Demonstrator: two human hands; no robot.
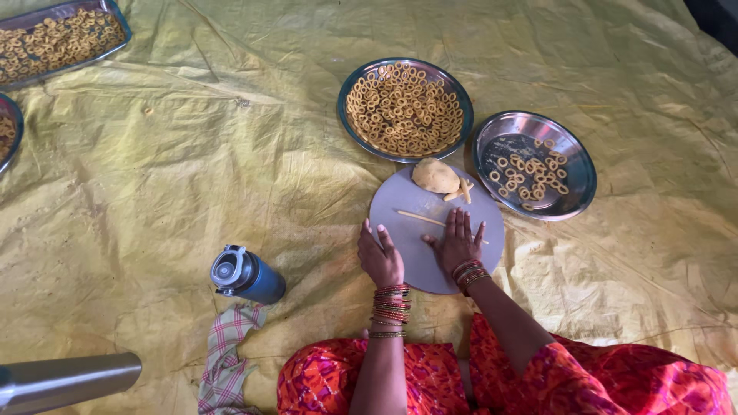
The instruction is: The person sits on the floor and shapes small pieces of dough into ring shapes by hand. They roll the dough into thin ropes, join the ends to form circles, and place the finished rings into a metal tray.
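On a round grey board over yellow sheeting, the right hand lies flat, fingers slightly spread, across a thin dough strand emerging leftward from beneath the fingertips. Left hand rests at the board's edge, fingers together. Dough lump sits beyond, near two ring-filled steel plates.

We look steeply down from our head onto the yellow sheet. Our round board sits close, mid-frame
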